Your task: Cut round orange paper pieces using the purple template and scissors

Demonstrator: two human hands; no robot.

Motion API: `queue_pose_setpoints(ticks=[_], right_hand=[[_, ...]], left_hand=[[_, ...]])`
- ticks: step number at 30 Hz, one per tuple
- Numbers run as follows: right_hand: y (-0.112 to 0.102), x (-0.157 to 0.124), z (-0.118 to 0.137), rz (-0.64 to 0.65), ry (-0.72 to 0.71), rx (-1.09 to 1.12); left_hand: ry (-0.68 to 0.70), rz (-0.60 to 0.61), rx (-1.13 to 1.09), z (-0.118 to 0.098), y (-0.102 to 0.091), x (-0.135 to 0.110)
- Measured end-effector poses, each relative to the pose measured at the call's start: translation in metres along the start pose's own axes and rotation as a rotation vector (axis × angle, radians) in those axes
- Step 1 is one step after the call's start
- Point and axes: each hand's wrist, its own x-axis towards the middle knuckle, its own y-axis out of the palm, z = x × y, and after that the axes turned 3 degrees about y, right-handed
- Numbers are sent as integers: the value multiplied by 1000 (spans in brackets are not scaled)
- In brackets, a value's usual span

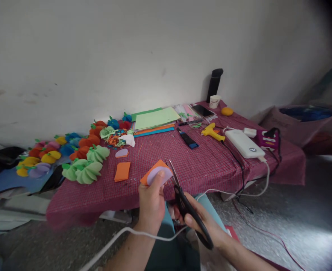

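Pinched in my left hand point(153, 201) is a piece of orange paper point(159, 164) with a rounded lilac paper shape point(155, 177) lying on top, my thumb pressing on both. My right hand point(201, 216) grips black-handled scissors point(187, 203). Their blades point up and stand slightly apart, close beside the right edge of the paper. On the cloth to the left lie a stack of orange paper pieces point(122, 171) and a smaller orange piece with a lilac half-round point(122, 153) on it.
Folded paper pumpkins point(88, 171) in several colours crowd the left side near a heap of paper scraps point(117, 138). Behind lie coloured sheets point(156, 119). A utility knife point(187, 138), yellow glue gun point(213, 132) and white power bank point(244, 143) stand right; a white cable crosses my arms.
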Motion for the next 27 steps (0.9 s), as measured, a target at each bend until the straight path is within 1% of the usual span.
queue_pose_setpoints(ticks=[4,8,13,20,27], right_hand=[[0,2,-3,-12,0,-3],[0,3,-3,-21,-7,-5],[1,3,-2,-13,-16,-14],[-1,3,-3,-12,-36,5],[-1,6,-3,-15,-46,3]], left_hand=[[9,16,-3,0,-1,1],[11,0,2,-1,0,1],[13,-7,1,-2,2,-1],[27,15,1,-3,3,-2],[36,4,-8,-4,3,-1]])
